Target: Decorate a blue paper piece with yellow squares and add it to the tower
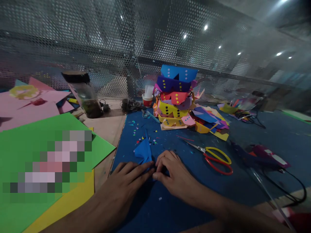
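Note:
A piece of folded blue paper (143, 150) lies on the blue mat (170, 207), one pointed flap standing up. My left hand (128, 176) rests flat beside it, fingers stretched out and pressing the paper's near edge. My right hand (173, 174) has its fingers curled and pinched together against the same edge, right of the left fingertips. What lies under the fingers is hidden.
Scissors with yellow and red handles (215, 157) lie right of my hands. A tall stack of folded coloured paper pieces (176, 100) stands behind. Green (29, 136), yellow and pink sheets lie left, a dark-lidded jar (85, 94) beyond. Cables and a purple device (267, 155) sit right.

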{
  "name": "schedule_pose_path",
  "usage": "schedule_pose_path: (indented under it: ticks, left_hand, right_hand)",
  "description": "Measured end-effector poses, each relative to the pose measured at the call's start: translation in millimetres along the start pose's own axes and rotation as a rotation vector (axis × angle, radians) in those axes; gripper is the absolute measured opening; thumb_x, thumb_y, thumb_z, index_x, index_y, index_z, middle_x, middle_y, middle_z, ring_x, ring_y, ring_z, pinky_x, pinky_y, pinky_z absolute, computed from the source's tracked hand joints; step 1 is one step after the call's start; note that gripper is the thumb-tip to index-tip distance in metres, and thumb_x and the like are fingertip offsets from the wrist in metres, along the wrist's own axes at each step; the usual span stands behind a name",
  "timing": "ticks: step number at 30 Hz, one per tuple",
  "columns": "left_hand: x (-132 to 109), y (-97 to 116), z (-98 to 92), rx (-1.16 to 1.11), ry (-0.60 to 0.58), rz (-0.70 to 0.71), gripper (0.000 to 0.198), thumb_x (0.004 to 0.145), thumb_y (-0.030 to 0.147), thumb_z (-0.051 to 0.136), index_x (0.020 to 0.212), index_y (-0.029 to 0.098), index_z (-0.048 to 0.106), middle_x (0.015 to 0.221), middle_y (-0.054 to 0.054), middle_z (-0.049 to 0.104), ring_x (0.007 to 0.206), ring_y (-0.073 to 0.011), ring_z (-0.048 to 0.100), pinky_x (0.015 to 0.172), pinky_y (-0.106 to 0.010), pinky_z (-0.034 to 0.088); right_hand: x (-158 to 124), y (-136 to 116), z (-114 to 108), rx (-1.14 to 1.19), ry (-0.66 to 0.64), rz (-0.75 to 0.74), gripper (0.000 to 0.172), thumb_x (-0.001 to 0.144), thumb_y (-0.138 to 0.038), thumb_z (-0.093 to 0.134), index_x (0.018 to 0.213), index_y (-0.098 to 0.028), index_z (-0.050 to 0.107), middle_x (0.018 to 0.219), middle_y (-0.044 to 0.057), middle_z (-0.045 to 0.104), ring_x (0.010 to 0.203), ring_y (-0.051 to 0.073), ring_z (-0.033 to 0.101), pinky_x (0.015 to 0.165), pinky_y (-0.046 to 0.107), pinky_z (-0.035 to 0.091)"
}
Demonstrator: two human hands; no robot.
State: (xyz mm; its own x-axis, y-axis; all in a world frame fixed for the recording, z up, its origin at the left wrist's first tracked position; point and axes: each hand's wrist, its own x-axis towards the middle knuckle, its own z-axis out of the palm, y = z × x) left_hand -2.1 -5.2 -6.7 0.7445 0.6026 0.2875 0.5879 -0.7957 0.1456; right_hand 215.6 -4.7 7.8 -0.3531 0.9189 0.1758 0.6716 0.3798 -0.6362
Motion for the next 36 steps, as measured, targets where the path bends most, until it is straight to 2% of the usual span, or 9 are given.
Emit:
schedule_pose_path:
  ticks: [6, 12, 19, 21, 23, 27, 31, 33, 36]
  left_hand:
    - [1.7, -4.9, -1.4, -0.065, -0.039, 0.043, 0.055, 0.085, 0.011, 0.048, 0.138, 0.023, 0.044, 0.14, -0.003, 0.054, 0.102, -0.0235, 0.053, 0.082, -0.037, 0.039]
    - [1.8, -5.2, -1.5, -0.093, -0.04, 0.018, 0.056, 0.084, 0.012, 0.048, 0.139, 0.024, 0.043, 0.14, -0.003, 0.054, 0.102, -0.0241, 0.054, 0.083, -0.038, 0.04]
    - [2.9, -7.8, -2.3, -0.135, -0.095, 0.003, 0.055, 0.086, 0.01, 0.046, 0.139, 0.026, 0.043, 0.143, -0.002, 0.051, 0.106, -0.0237, 0.052, 0.087, -0.039, 0.039]
    - [3.9, -7.0, -3.8, -0.156, -0.073, -0.005, 0.054, 0.086, 0.009, 0.044, 0.137, 0.026, 0.045, 0.141, -0.003, 0.053, 0.104, -0.0236, 0.052, 0.086, -0.04, 0.039]
    - [4.5, -6.6, -4.9, -0.176, -0.047, -0.015, 0.055, 0.086, 0.008, 0.043, 0.137, 0.027, 0.045, 0.139, -0.003, 0.054, 0.102, -0.0236, 0.053, 0.085, -0.04, 0.039]
    - [4.5, -8.7, -6.9, -0.206, -0.046, 0.005, 0.054, 0.087, 0.01, 0.043, 0.138, 0.026, 0.044, 0.14, -0.003, 0.054, 0.103, -0.0235, 0.054, 0.085, -0.04, 0.041]
    - [3.9, -10.8, -8.3, -0.201, -0.051, 0.008, 0.053, 0.088, 0.009, 0.042, 0.138, 0.028, 0.045, 0.141, -0.003, 0.053, 0.106, -0.0234, 0.054, 0.088, -0.04, 0.041]
    - [3.8, -10.9, -8.5, -0.199, -0.039, 0.021, 0.053, 0.088, 0.009, 0.043, 0.137, 0.028, 0.047, 0.141, -0.003, 0.054, 0.107, -0.0232, 0.054, 0.088, -0.04, 0.041]
    - [3.7, -10.7, -7.6, -0.191, -0.014, 0.038, 0.052, 0.087, 0.009, 0.045, 0.135, 0.028, 0.049, 0.14, -0.003, 0.054, 0.108, -0.0234, 0.055, 0.087, -0.04, 0.042]
  right_hand:
    - [0.6, -0.9, -0.8, -0.013, 0.005, -0.007, 0.02, 0.078, -0.015, 0.072, 0.077, -0.02, 0.053, 0.093, -0.004, 0.057, 0.092, 0.015, 0.049, 0.086, 0.033, 0.034]
    - [0.3, -1.7, -2.7, -0.016, -0.003, -0.009, 0.019, 0.078, -0.015, 0.072, 0.077, -0.021, 0.054, 0.094, -0.002, 0.058, 0.093, 0.017, 0.05, 0.087, 0.035, 0.034]
    - [2.1, 1.7, -4.9, 0.048, -0.009, -0.028, 0.014, 0.081, -0.018, 0.069, 0.082, -0.021, 0.055, 0.094, -0.001, 0.059, 0.092, 0.016, 0.053, 0.085, 0.032, 0.038]
    - [4.5, 1.9, -15.3, 0.057, 0.005, -0.026, 0.008, 0.085, -0.017, 0.063, 0.089, -0.021, 0.056, 0.096, 0.0, 0.059, 0.092, 0.015, 0.055, 0.082, 0.029, 0.041]
    - [5.1, 2.5, -34.1, -0.041, 0.044, -0.013, 0.008, 0.09, -0.018, 0.055, 0.096, -0.021, 0.057, 0.1, 0.002, 0.06, 0.093, 0.015, 0.056, 0.081, 0.028, 0.042]
    - [-8.4, 13.3, -84.5, -0.575, 0.116, 0.116, 0.015, 0.091, -0.017, 0.047, 0.1, -0.019, 0.058, 0.099, 0.008, 0.062, 0.094, 0.023, 0.058, 0.082, 0.035, 0.041]
    - [-37.1, 40.2, -116.7, -0.901, -0.042, 0.312, 0.017, 0.091, -0.016, 0.043, 0.096, -0.016, 0.059, 0.097, 0.014, 0.062, 0.091, 0.027, 0.061, 0.078, 0.036, 0.042]
    - [-47.9, 55.1, -121.1, -0.958, -0.113, 0.365, 0.019, 0.091, -0.015, 0.042, 0.099, -0.013, 0.059, 0.1, 0.017, 0.062, 0.094, 0.028, 0.062, 0.079, 0.036, 0.043]
    - [-52.2, 72.9, -121.3, -0.961, -0.152, 0.365, 0.025, 0.089, -0.017, 0.044, 0.109, -0.011, 0.057, 0.106, 0.017, 0.061, 0.099, 0.029, 0.061, 0.079, 0.035, 0.044]
